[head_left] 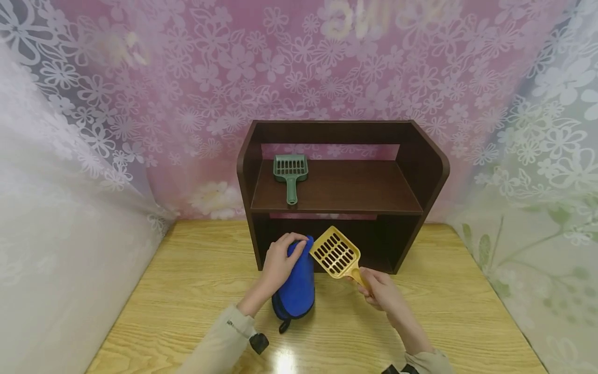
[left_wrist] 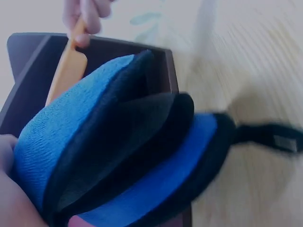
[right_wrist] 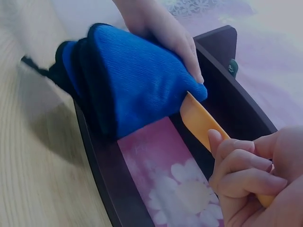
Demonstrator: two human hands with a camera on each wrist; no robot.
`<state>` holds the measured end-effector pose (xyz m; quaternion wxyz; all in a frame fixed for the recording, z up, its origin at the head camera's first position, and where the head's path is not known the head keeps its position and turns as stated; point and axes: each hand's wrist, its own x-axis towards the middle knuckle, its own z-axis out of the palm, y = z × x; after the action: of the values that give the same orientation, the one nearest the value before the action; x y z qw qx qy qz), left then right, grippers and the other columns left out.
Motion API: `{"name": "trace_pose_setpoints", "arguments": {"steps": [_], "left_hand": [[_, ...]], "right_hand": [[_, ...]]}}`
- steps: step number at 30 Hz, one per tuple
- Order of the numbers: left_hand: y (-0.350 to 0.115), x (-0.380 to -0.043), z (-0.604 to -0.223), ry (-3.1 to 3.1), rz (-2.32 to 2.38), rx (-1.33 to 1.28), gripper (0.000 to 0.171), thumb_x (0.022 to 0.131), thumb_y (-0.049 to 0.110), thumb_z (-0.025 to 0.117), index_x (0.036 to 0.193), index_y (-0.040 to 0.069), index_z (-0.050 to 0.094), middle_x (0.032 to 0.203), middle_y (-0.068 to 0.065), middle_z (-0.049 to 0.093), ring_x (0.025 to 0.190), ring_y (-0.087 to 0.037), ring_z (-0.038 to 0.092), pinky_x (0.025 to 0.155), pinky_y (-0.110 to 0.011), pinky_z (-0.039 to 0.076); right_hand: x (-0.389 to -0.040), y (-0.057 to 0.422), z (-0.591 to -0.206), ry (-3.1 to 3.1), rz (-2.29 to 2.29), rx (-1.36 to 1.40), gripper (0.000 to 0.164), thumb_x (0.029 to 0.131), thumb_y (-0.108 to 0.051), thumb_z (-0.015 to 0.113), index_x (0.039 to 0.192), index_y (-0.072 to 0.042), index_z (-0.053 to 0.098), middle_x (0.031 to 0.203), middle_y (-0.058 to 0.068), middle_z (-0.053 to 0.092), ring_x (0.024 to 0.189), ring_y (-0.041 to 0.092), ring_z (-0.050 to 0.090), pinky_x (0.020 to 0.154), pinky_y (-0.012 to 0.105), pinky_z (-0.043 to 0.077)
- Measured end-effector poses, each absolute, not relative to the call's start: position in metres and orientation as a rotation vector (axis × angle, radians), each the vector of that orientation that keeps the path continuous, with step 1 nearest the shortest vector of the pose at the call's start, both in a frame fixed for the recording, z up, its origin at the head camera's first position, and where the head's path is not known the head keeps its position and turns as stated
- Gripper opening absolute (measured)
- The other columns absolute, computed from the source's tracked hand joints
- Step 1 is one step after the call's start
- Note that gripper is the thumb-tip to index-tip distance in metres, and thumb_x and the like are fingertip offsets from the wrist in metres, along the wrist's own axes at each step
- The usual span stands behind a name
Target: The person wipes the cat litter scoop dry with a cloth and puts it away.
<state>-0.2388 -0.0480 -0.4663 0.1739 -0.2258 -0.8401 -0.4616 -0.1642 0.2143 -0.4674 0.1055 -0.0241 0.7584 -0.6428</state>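
My left hand (head_left: pixel 280 259) pinches the far end of a folded blue cloth (head_left: pixel 299 291) between thumb and fingers. Its layers are edged in black, and a black loop hangs from the near end, as the left wrist view shows. In my right hand (head_left: pixel 379 290) is a yellow slotted litter scoop (head_left: pixel 334 251), gripped by its handle. The scoop's front corner is right at the pinched end of the cloth (right_wrist: pixel 142 80). Both things are held in front of the shelf's lower opening.
A dark brown two-level shelf (head_left: pixel 336 210) stands at the back of the wooden table (head_left: pixel 201 291). On its upper board, toward the left, lies a green slotted litter scoop (head_left: pixel 291 176). Flowered curtains (head_left: pixel 299 78) hang behind and at both sides.
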Motion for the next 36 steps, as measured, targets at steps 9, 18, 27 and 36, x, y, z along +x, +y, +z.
{"name": "trace_pose_setpoints", "arguments": {"steps": [9,18,27,36], "left_hand": [[-0.044,-0.238,-0.478,-2.308,-1.767,-0.378,0.028,0.107,0.028,0.054,0.117,0.009,0.072,0.118,-0.010,0.072,0.091,-0.019,0.064,0.073,-0.024,0.049],[-0.040,-0.241,-0.480,-2.247,-1.906,-0.348,0.027,0.106,0.024,0.056,0.119,0.006,0.071,0.121,-0.012,0.071,0.110,-0.025,0.066,0.089,-0.031,0.051],[-0.038,-0.229,-0.439,-2.282,-2.015,-0.367,0.029,0.107,0.015,0.052,0.123,-0.003,0.067,0.123,-0.020,0.068,0.111,-0.031,0.064,0.096,-0.038,0.049],[-0.044,-0.236,-0.442,-2.333,-2.243,-0.302,0.034,0.109,0.023,0.050,0.130,0.001,0.064,0.120,-0.016,0.066,0.096,-0.015,0.062,0.085,-0.027,0.049]], "right_hand": [[-0.164,0.205,-0.472,2.217,-1.881,-0.043,0.047,0.112,-0.028,0.037,0.118,0.012,0.061,0.064,-0.005,0.039,0.043,0.001,0.026,0.040,0.015,0.021],[-0.162,0.206,-0.466,2.218,-1.805,-0.137,0.047,0.111,-0.036,0.039,0.109,0.004,0.064,0.064,-0.004,0.040,0.045,0.002,0.027,0.040,0.016,0.023],[-0.157,0.200,-0.469,2.156,-1.735,-0.221,0.046,0.111,-0.034,0.040,0.109,0.003,0.065,0.063,-0.003,0.042,0.045,0.003,0.028,0.040,0.016,0.024],[-0.157,0.199,-0.471,2.163,-1.735,-0.232,0.045,0.111,-0.033,0.040,0.107,0.004,0.065,0.065,-0.003,0.041,0.044,0.002,0.024,0.040,0.016,0.023]]}}
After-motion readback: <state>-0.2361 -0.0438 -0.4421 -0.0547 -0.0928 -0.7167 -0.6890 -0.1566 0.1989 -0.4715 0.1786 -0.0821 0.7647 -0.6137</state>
